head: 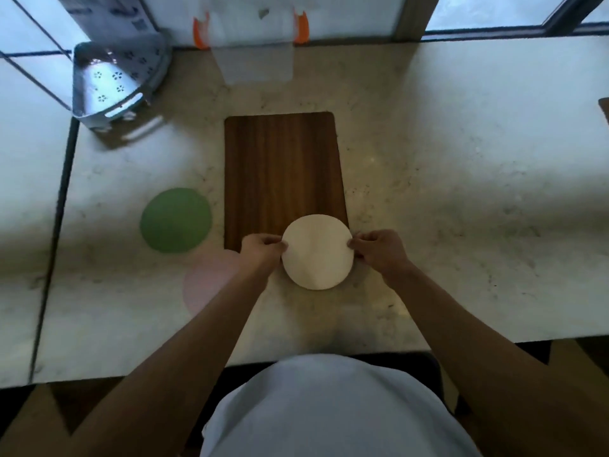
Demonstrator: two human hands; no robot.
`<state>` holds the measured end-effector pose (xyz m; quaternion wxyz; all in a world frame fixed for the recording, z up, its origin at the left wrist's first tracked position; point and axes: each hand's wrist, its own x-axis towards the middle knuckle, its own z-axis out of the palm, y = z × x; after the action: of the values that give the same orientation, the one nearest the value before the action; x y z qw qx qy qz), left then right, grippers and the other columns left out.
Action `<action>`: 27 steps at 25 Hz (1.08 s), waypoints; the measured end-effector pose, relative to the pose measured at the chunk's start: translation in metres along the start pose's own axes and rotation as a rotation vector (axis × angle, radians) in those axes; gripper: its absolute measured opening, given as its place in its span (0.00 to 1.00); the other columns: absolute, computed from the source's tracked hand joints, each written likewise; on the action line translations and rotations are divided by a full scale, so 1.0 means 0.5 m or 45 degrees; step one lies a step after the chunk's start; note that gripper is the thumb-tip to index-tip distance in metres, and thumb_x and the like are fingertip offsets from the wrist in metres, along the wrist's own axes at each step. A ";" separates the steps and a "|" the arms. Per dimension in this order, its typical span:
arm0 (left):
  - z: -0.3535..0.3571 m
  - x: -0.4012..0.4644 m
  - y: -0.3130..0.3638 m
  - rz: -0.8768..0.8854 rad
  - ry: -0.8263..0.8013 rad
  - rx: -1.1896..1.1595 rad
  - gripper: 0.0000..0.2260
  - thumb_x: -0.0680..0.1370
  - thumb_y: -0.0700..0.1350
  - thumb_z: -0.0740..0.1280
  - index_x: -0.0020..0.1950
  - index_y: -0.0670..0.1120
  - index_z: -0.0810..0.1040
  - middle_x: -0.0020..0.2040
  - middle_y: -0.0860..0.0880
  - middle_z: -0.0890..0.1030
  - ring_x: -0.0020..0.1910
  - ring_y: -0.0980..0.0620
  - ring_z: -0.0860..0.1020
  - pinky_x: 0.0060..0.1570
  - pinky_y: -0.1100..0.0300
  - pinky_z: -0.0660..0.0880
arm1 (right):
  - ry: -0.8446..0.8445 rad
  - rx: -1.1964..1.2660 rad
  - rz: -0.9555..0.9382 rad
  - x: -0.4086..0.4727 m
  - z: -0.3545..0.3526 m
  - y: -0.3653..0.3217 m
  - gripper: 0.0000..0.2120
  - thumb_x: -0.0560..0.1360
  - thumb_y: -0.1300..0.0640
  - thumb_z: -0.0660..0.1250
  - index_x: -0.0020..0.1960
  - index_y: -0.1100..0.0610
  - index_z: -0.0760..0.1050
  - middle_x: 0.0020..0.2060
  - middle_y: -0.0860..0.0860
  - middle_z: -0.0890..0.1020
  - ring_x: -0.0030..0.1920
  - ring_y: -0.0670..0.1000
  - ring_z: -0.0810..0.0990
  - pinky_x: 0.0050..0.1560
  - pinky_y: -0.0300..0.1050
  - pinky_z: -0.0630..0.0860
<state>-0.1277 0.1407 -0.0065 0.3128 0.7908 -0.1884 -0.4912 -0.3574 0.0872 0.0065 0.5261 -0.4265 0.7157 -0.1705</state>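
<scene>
A white round disc (317, 252) lies flat, half over the near edge of a brown wooden board (281, 169) and half over the stone counter. My left hand (262, 252) pinches the disc's left rim. Its right rim is pinched by my right hand (379, 250). A green disc (175, 220) lies on the counter left of the board. A pale pink disc (209, 280) lies nearer, partly hidden under my left forearm.
A perforated metal basket (115, 84) stands at the back left. A translucent white container with orange clips (252, 44) sits against the back wall. The counter's front edge (329, 356) runs close to my body; windows line the back.
</scene>
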 end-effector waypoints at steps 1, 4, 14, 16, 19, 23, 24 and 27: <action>-0.031 -0.003 -0.013 -0.007 0.009 -0.028 0.05 0.75 0.40 0.72 0.50 0.44 0.83 0.48 0.47 0.82 0.48 0.48 0.80 0.54 0.48 0.80 | -0.015 -0.023 -0.012 -0.011 0.026 -0.006 0.03 0.70 0.60 0.76 0.38 0.58 0.84 0.39 0.56 0.86 0.37 0.51 0.84 0.40 0.48 0.84; -0.121 -0.009 -0.053 -0.003 0.040 -0.080 0.02 0.75 0.39 0.72 0.45 0.45 0.83 0.46 0.46 0.83 0.47 0.46 0.81 0.53 0.48 0.80 | -0.107 -0.082 -0.039 -0.043 0.109 -0.025 0.06 0.72 0.59 0.75 0.36 0.53 0.82 0.37 0.52 0.84 0.37 0.49 0.83 0.37 0.45 0.83; -0.333 0.002 -0.163 -0.103 0.183 -0.245 0.04 0.72 0.35 0.71 0.43 0.42 0.84 0.44 0.44 0.85 0.46 0.43 0.83 0.44 0.50 0.82 | -0.320 -0.250 -0.124 -0.110 0.316 -0.062 0.05 0.74 0.58 0.73 0.46 0.60 0.84 0.41 0.52 0.86 0.37 0.51 0.84 0.36 0.43 0.82; -0.355 0.003 -0.173 -0.113 0.194 -0.235 0.04 0.73 0.35 0.71 0.41 0.43 0.83 0.44 0.43 0.85 0.45 0.43 0.83 0.43 0.50 0.82 | -0.335 -0.245 -0.105 -0.117 0.344 -0.064 0.05 0.73 0.60 0.73 0.47 0.61 0.84 0.45 0.50 0.85 0.39 0.50 0.84 0.36 0.43 0.82; -0.377 0.009 -0.189 -0.127 0.219 -0.200 0.06 0.73 0.36 0.71 0.40 0.46 0.83 0.44 0.43 0.85 0.46 0.43 0.83 0.47 0.47 0.83 | -0.312 -0.278 -0.089 -0.123 0.373 -0.062 0.03 0.72 0.60 0.74 0.43 0.60 0.84 0.42 0.51 0.86 0.36 0.50 0.84 0.36 0.44 0.82; -0.388 0.012 -0.204 -0.109 0.208 -0.132 0.06 0.73 0.38 0.71 0.41 0.47 0.84 0.44 0.46 0.85 0.46 0.45 0.83 0.47 0.47 0.83 | -0.243 -0.349 -0.067 -0.129 0.392 -0.053 0.04 0.71 0.59 0.75 0.38 0.56 0.83 0.35 0.54 0.85 0.34 0.49 0.83 0.34 0.44 0.79; -0.388 0.011 -0.205 -0.097 0.208 -0.094 0.05 0.73 0.38 0.70 0.43 0.46 0.85 0.44 0.46 0.85 0.46 0.45 0.83 0.48 0.47 0.83 | -0.230 -0.373 -0.070 -0.130 0.395 -0.050 0.05 0.71 0.58 0.75 0.37 0.55 0.84 0.34 0.53 0.85 0.32 0.49 0.82 0.34 0.43 0.78; -0.385 0.007 -0.204 -0.041 0.208 0.046 0.08 0.72 0.40 0.69 0.47 0.46 0.86 0.44 0.49 0.86 0.46 0.48 0.83 0.51 0.48 0.82 | -0.197 -0.459 -0.098 -0.132 0.399 -0.044 0.04 0.70 0.57 0.75 0.36 0.55 0.84 0.30 0.52 0.84 0.32 0.48 0.81 0.35 0.42 0.74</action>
<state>0.0452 0.2731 -0.0162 0.3048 0.8368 -0.1582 -0.4265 -0.1633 0.1674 -0.0153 0.4877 -0.5526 0.6754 -0.0262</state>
